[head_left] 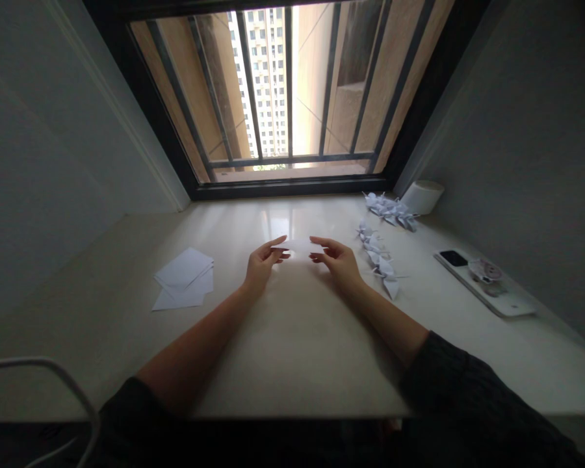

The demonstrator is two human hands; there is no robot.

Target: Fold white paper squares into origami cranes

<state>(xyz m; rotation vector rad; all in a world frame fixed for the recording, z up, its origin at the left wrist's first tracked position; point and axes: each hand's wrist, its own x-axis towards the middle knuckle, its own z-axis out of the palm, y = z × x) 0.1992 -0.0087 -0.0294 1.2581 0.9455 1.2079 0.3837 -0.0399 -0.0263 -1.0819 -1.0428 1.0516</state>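
Observation:
A small folded piece of white paper (pixel 299 246) is held just above the pale sill between both hands. My left hand (pixel 262 262) pinches its left end with thumb and fingertips. My right hand (pixel 338 260) pinches its right end the same way. Both forearms reach in from the bottom edge, in dark sleeves pushed up.
A stack of white paper sheets (pixel 184 278) lies to the left. Several folded paper cranes (pixel 377 256) sit in a row right of my hands, with more cranes (pixel 390 209) near a white roll (pixel 422 195). A phone on a white tray (pixel 482 281) lies far right. A barred window (pixel 287 97) is ahead.

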